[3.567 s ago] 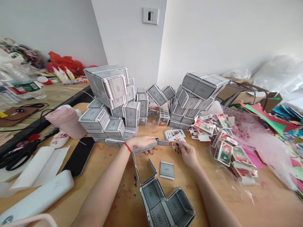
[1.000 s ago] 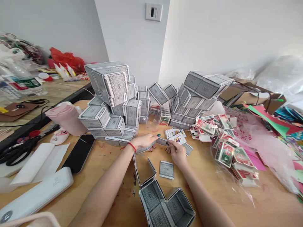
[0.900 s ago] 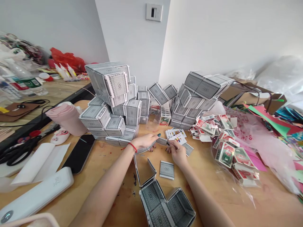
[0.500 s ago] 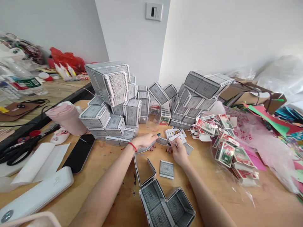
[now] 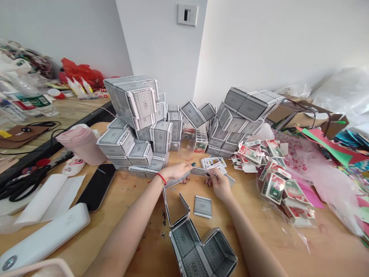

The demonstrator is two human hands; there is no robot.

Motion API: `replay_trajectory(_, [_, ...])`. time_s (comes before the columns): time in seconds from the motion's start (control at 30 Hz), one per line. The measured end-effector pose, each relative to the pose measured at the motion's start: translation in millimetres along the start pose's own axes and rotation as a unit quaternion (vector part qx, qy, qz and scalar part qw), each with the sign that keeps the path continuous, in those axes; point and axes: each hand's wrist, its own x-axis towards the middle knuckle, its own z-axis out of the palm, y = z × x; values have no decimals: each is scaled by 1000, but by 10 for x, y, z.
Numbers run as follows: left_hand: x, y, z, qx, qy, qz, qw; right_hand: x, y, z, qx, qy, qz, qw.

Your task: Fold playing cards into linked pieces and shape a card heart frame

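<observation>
My left hand (image 5: pixel 178 172), with a red cord at the wrist, is closed on a grey-patterned strip of folded playing cards (image 5: pixel 198 171). The fingers of my right hand (image 5: pixel 220 184) pinch the right end of the same strip, just above the table. Some fingertips are hidden behind it. Face-up playing cards (image 5: pixel 213 164) lie just beyond my right hand. Between my forearms sits a square folded card (image 5: pixel 203 206). Closer to me is an open, box-like card structure (image 5: pixel 192 250), with a bent card frame (image 5: pixel 175 209) at its far end.
Stacked card blocks rise at left (image 5: pixel 138 111) and right (image 5: pixel 245 105). Red and green card boxes (image 5: pixel 275 184) pile up at right beside plastic wrap. At left are a phone (image 5: pixel 97 187), a pink cup (image 5: pixel 82 144), black scissors (image 5: pixel 29 182) and a white device (image 5: pixel 46 240).
My right hand has shifted very slightly rightward along the strip, its fingers changing position a little. My left hand and the surrounding things look the same.
</observation>
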Motion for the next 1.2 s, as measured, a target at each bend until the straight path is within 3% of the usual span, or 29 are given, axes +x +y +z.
replay_trajectory(0.33, [5, -9, 9, -4, 2, -6, 1000, -16, 43, -2, 34, -3, 13, 999])
replay_trajectory(0.97, [16, -9, 22, -11, 16, -23, 1000, 5, -82, 188, -38, -19, 6, 999])
replay_trajectory(1.2, [41, -34, 14, -2, 18, 10, 1000, 12, -84, 190, -37, -44, -19, 998])
